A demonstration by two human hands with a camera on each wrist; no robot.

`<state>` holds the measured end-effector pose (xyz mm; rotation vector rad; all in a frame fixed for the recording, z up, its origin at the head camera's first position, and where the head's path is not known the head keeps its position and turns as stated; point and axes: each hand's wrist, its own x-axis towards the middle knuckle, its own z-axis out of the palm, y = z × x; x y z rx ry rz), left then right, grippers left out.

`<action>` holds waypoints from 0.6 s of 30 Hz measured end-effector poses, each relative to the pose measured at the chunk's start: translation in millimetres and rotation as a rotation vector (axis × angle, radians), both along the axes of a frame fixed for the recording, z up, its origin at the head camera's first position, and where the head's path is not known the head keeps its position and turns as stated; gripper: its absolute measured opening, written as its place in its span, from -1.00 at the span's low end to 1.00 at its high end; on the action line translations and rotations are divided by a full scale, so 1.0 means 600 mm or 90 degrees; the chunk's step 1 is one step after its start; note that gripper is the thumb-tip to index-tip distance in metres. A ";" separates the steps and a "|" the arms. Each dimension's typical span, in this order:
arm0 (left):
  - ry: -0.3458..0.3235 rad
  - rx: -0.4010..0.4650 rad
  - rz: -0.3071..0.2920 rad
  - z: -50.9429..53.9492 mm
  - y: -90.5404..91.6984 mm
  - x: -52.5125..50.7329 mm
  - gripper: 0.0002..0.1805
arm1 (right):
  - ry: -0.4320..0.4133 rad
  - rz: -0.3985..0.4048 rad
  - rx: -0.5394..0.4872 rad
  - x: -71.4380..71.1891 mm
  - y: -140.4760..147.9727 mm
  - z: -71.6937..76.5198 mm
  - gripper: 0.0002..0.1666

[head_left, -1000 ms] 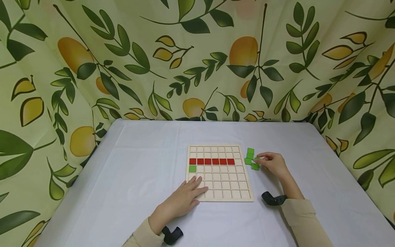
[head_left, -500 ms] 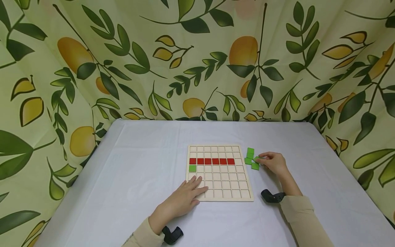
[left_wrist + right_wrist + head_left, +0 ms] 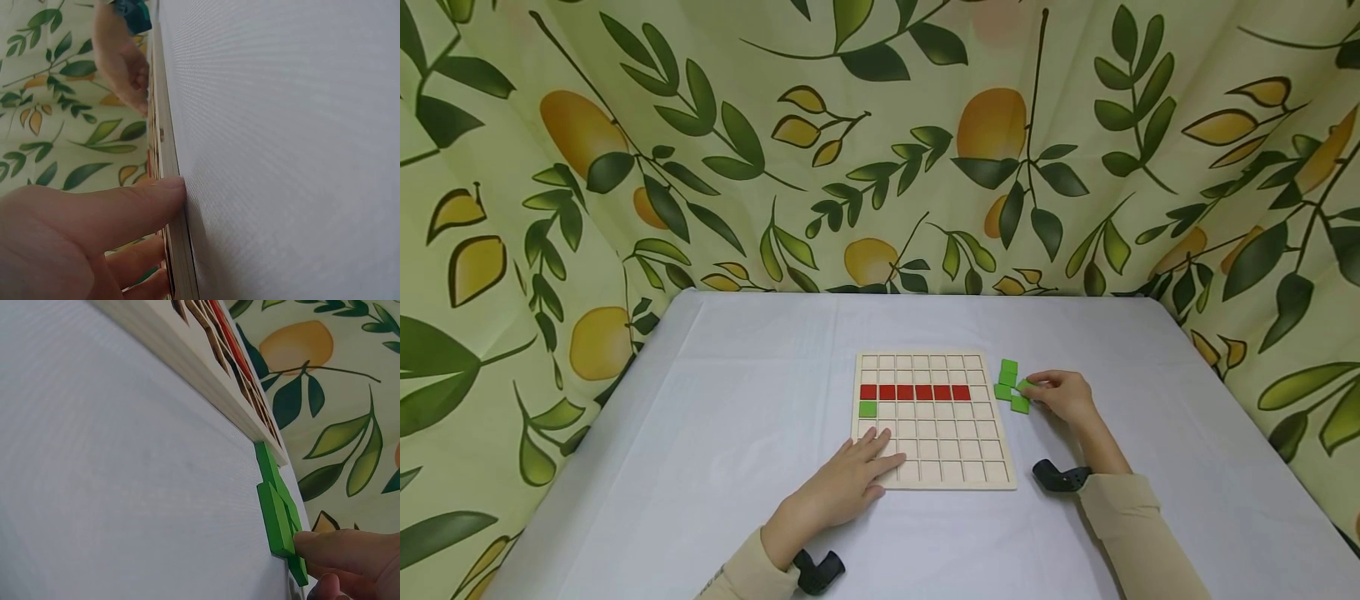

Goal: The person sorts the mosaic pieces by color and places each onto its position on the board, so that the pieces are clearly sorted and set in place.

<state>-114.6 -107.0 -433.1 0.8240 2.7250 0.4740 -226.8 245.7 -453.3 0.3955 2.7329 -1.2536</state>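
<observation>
Left grip point(image 3: 848, 482) spread palm-down — right grip point(image 3: 1063, 396) farther forward, curled in a pinch

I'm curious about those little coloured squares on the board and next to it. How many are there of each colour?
Red tiles: 6, all on the board
Green tiles: 6, with 1 on the board and 5 beside it, one of them at the right hand
Total: 12

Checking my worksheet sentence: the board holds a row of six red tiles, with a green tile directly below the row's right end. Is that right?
Not quite: the head view shows the green tile directly below the row's left end. The board does hold a row of six red tiles.
</observation>
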 end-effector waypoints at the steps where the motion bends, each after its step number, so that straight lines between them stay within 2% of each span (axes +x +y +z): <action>1: -0.001 0.000 0.000 0.000 0.000 0.000 -0.48 | 0.000 0.003 0.001 0.000 0.000 0.000 -0.49; 7: -0.004 0.003 0.001 0.000 -0.001 0.000 -0.47 | -0.001 0.013 -0.008 0.002 0.004 0.003 -0.44; 18: -0.002 0.005 0.002 -0.002 -0.002 0.000 -0.47 | 0.000 -0.011 -0.028 0.006 0.010 -0.002 -0.43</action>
